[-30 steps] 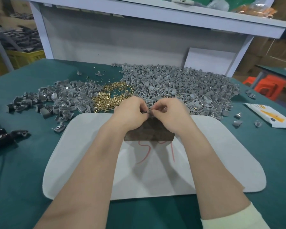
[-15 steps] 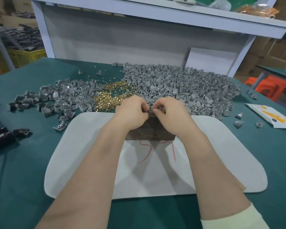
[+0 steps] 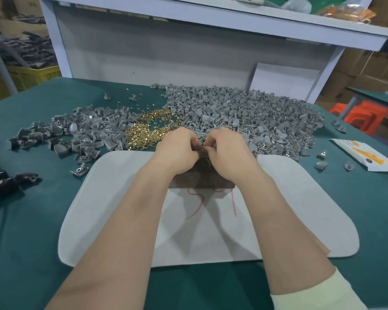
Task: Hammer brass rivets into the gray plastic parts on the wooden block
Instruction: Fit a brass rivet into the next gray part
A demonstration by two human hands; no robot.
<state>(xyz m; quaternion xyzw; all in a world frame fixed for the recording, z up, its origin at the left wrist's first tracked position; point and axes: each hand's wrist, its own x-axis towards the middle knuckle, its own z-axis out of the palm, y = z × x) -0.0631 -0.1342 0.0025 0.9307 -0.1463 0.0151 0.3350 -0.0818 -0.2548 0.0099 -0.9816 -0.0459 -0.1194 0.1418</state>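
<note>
Wooden block (image 3: pixel 199 177), one only, lies in the middle of the frame on a single white mat (image 3: pixel 300 209), which likely softens the blows and keeps the block from skating on the green table (image 3: pixel 31 231). Two bare forearms reach up to it from the bottom edge. The left hand (image 3: pixel 177 151) and right hand (image 3: pixel 229 151) meet at the fingertips over the block's far edge, fingers curled in, and both seem to pinch one small gray part (image 3: pixel 201 144) between them. I judge they are seating a rivet in it before any striking, though the rivet itself is hidden and no hammer shows. Just beyond the hands, within easy reach, lies one loose pile of brass rivets (image 3: pixel 152 128), far too many to count. It sits between two lots of gray parts, a smaller heap (image 3: pixel 76 135) toward the left and a much larger heap (image 3: pixel 255 115) toward the right. About four strays (image 3: pixel 320 165) lie near one white and yellow packet (image 3: pixel 363 156) at the right edge. One pale shelf (image 3: pixel 211 17) spans the top.
</note>
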